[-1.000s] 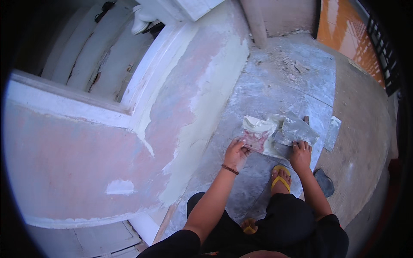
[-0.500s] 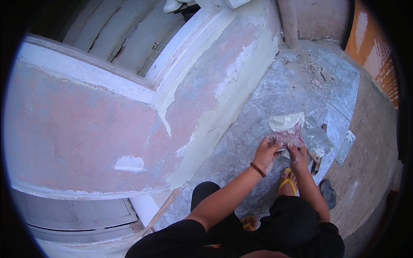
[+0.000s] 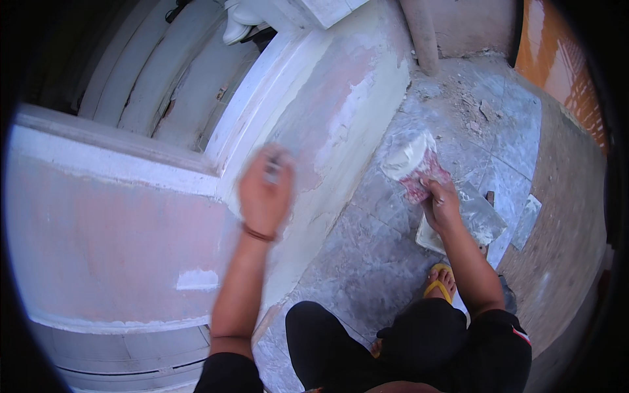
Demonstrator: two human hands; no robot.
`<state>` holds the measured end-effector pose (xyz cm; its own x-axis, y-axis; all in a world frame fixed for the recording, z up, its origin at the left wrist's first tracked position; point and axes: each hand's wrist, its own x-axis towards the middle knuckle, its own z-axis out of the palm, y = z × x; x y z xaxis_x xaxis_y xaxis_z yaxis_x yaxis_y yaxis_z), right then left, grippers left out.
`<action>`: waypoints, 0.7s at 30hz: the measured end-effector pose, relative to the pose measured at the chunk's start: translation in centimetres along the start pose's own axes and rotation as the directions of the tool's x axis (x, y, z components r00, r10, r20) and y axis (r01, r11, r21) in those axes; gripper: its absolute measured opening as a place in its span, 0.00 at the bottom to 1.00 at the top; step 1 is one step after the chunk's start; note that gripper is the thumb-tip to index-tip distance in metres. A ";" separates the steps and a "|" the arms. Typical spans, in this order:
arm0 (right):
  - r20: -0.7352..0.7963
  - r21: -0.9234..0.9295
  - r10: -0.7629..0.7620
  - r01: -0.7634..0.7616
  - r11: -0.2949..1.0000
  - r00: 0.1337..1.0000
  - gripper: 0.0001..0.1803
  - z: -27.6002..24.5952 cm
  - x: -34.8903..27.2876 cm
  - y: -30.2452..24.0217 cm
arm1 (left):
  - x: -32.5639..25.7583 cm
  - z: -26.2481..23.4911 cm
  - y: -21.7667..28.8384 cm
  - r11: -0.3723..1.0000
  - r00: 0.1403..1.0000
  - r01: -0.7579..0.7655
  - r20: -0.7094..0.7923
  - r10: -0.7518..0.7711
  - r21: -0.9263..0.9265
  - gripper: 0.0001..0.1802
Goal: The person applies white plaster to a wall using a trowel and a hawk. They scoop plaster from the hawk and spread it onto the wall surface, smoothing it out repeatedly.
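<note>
- The right hand [image 3: 440, 204] is down at the floor, fingers curled tight around a flat plate smeared pink-red [image 3: 424, 177], with a pale heap of putty [image 3: 405, 154] sitting on its far end.
- That plate sits low over the grey tiled floor [image 3: 367, 262], just beside the foot of the pink plastered wall [image 3: 118, 229]; whether it rests on the floor or is lifted I cannot tell.
- The left hand [image 3: 265, 193] is up against the wall, blurred, fingers bunched round something small and grey at the fingertips; what it is I cannot make out, and how tightly it is closed I cannot tell.
- Handling call: the plate looks thin, stiff and light, but the putty loads the far end, so it likely wants to tip forward. A hold at the near edge, as now, needs a firm wrist and a level blade.
- The putty looks soft and wet, liable to slide or sag if the plate tilts.
- A second flat grey trowel [image 3: 478, 219] lies on the floor just under the right wrist, on pale sheets.
- A yellow sandal [image 3: 438, 283] sits on the foot, planted near that trowel; rubble [image 3: 472, 108] lies scattered well beyond.
</note>
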<state>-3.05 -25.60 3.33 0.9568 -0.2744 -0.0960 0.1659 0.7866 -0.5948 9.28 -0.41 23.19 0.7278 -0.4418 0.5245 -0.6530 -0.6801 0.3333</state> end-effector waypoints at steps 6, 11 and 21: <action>0.253 -0.631 -0.461 0.506 0.588 0.851 0.18 4.1 10.0 -1.7 | 12.1 -3.5 -3.2 0.853 0.981 -0.189 0.054 0.186 0.487 0.18; 0.657 -0.582 -0.643 0.807 -0.099 0.394 0.30 8.0 18.7 -4.0 | 13.9 -0.6 -5.5 0.898 0.992 -0.099 0.110 0.057 0.428 0.22; 0.693 -0.588 -0.706 0.685 -0.431 0.150 0.26 12.4 26.3 3.2 | 13.9 0.0 -5.6 0.933 0.989 -0.035 0.149 -0.020 0.357 0.21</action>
<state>25.64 -23.45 8.77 0.1917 -0.2130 0.9581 0.4432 -0.8522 -0.2781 23.10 -2.74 28.59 0.7638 -0.5102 0.3953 -0.5600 -0.8284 0.0129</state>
